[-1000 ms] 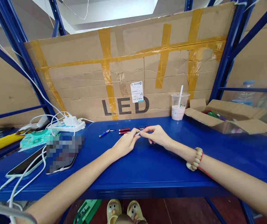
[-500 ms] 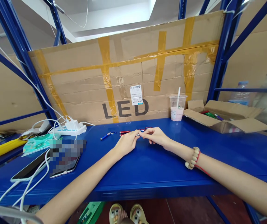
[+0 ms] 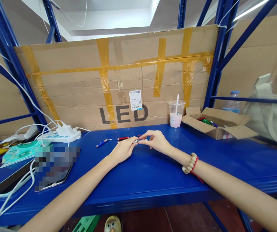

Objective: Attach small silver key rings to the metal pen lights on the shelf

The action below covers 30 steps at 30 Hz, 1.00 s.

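Note:
My left hand (image 3: 123, 150) rests low over the blue shelf, its thumb and fingers closed on one end of a slim silvery pen part (image 3: 138, 140). From the other side my right hand (image 3: 158, 142) pinches the same part between thumb and fingertips. Much of it is covered by the fingers. Left of my hands lies a blue pen piece (image 3: 101, 143) with a thin, shiny tip beside it. A red pen piece (image 3: 123, 139) lies just behind my left hand, and more red shows behind my right fingers.
A plastic cup (image 3: 176, 114) with a straw stands at the back, near an open cardboard box (image 3: 218, 124) holding pens. At left are a power strip (image 3: 63, 136), white cables, a tablet (image 3: 63, 182) and a phone (image 3: 9, 180). Taped cardboard (image 3: 80, 93) backs the shelf.
The view has shifted, so most things sit further left. My hands stay together; more of the silvery part now shows between them, with my right fingers more arched.

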Available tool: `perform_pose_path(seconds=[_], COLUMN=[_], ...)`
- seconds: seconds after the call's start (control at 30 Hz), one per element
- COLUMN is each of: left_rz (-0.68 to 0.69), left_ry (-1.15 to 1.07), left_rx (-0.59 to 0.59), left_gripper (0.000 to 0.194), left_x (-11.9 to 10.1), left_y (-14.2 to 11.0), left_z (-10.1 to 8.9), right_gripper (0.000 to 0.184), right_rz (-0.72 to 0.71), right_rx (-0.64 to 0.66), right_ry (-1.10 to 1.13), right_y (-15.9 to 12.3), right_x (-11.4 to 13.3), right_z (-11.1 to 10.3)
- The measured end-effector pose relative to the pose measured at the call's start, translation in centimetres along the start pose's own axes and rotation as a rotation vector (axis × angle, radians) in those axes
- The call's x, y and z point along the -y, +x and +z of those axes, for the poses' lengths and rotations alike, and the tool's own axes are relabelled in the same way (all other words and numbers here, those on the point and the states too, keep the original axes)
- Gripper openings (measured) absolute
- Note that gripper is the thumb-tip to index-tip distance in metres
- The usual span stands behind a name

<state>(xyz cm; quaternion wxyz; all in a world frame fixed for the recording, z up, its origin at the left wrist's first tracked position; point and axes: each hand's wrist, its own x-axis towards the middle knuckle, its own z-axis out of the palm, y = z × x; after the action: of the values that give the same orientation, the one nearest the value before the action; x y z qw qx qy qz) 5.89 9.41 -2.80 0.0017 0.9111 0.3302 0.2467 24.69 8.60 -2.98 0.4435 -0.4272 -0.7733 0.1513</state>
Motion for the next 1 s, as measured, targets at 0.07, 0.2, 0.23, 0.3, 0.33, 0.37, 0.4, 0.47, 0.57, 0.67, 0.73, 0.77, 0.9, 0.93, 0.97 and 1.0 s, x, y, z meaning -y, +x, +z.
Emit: perform_pose_path(seconds=[0.07, 0.2, 0.23, 0.3, 0.33, 0.37, 0.4, 0.47, 0.57, 0.67, 0.73, 0.77, 0.9, 0.93, 0.97, 1.0], left_rz=[0.03, 0.061, 0.065, 0.071, 0.073, 0.07, 0.069, 0.073, 0.077, 0.09, 0.117, 0.124, 0.131, 0.132, 0.126, 0.117], left_ry=[-0.026, -0.046, -0.049, -0.052, -0.049, -0.043, -0.034, -0.003, 0.053, 0.088, 0.106, 0.112, 0.126, 0.126, 0.125, 0.124], left_rx=[0.018, 0.017, 0.014, 0.008, 0.0, -0.006, -0.009, -0.008, 0.003, 0.025, 0.044, 0.05, 0.077, 0.086, 0.092, 0.099], left_gripper=[0.022, 0.023, 0.023, 0.024, 0.024, 0.024, 0.024, 0.025, 0.024, 0.024, 0.024, 0.024, 0.024, 0.025, 0.025, 0.025], left_x=[0.0, 0.0, 0.0, -0.1, -0.2, -0.3, -0.4, -0.5, -0.3, 0.1, 0.4, 0.5, 0.7, 0.7, 0.7, 0.7], left_y=[-0.1, -0.1, -0.1, -0.1, -0.1, -0.2, -0.2, -0.3, -0.4, -0.4, -0.4, -0.4, -0.4, -0.4, -0.4, -0.4], left_z=[-0.1, -0.1, -0.1, 0.0, 0.1, 0.1, 0.1, 0.1, 0.1, 0.2, 0.2, 0.2, 0.3, 0.2, 0.2, 0.2], right_gripper=[0.03, 0.027, 0.027, 0.027, 0.028, 0.029, 0.031, 0.034, 0.037, 0.039, 0.04, 0.041, 0.045, 0.046, 0.046, 0.047], right_rz=[-0.024, -0.044, -0.051, -0.065, -0.066, -0.064, -0.058, -0.035, -0.006, -0.004, 0.0, 0.003, 0.03, 0.039, 0.049, 0.057], right_rx=[0.01, -0.023, -0.032, -0.039, -0.037, -0.033, -0.026, -0.023, 0.001, 0.012, 0.024, 0.031, 0.058, 0.065, 0.069, 0.069], right_ry=[-0.021, -0.061, -0.069, -0.073, -0.07, -0.067, -0.064, -0.056, -0.069, -0.099, -0.091, -0.083, -0.07, -0.071, -0.074, -0.078], right_y=[-0.1, -0.1, -0.1, -0.2, -0.2, -0.2, -0.2, -0.2, -0.2, -0.1, -0.2, -0.2, -0.1, 0.0, 0.0, 0.0], right_x=[0.1, 0.3, 0.3, 0.2, 0.2, 0.1, 0.0, -0.2, -0.5, -0.4, -0.2, -0.1, -0.2, -0.3, -0.3, -0.4], right_z=[-0.1, -0.4, -0.4, -0.5, -0.5, -0.5, -0.5, -0.4, -0.3, -0.1, 0.0, 0.0, 0.2, 0.3, 0.4, 0.4])
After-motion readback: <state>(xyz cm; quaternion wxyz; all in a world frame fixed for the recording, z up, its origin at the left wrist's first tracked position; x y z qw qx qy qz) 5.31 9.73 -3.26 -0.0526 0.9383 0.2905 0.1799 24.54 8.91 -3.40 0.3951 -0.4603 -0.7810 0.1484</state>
